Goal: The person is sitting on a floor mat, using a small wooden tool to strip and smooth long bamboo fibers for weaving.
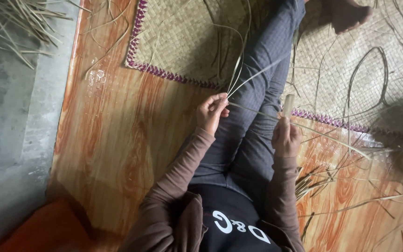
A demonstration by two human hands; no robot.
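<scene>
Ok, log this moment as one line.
left hand: pinching reed strips | right hand: gripping pale stick | seated, legs over woven mat | loose reeds on floor at right

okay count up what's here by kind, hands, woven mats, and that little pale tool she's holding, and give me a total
Hands: 2, left hand pinching reed strips, right hand gripping the tool
Woven mats: 1 visible, purple-edged
Pale tool: 1
Total: 4, with the loose strips too many to count
</scene>
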